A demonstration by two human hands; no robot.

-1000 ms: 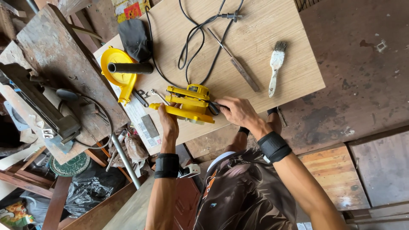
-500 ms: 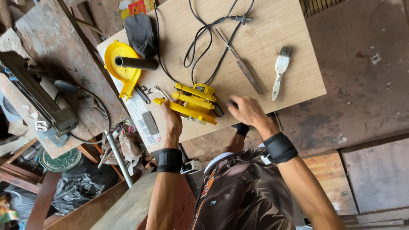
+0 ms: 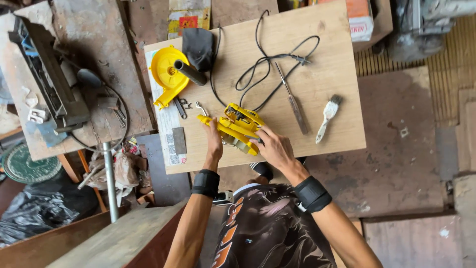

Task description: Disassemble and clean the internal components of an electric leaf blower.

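Hands are closing in more tightly on the yellow tool body (image 3: 237, 128) than half a second ago: it is lying near the front edge of the wooden board (image 3: 342, 119), toward its left half, and the right hand (image 3: 275, 148) is now covering more of the near end of the housing, where earlier its fingers were just beside it. The tool itself is sitting in much the same spot on the board as before, so the work on the opened housing is, as I judge it, going on in place rather than moving on. The left hand (image 3: 214, 140) is pressing against the left end of the body, fingers wrapped partway round it and holding it, forearm running straight up from the front edge with a black wrist band on it. The right hand is reaching in from the right at a slant, wrist bent, fingertips pinching narrowly at the housing's near side; whether they are gripping a small part there I cannot tell. Beyond the tool, a black cord (image 3: 263, 69) is looping across the middle of the board, a screwdriver (image 3: 292, 99) and a small paintbrush (image 3: 327, 115) are lying toward the right edge, and a yellow round casing (image 3: 166, 74) with a black tube (image 3: 191, 72) is resting at the far left corner.
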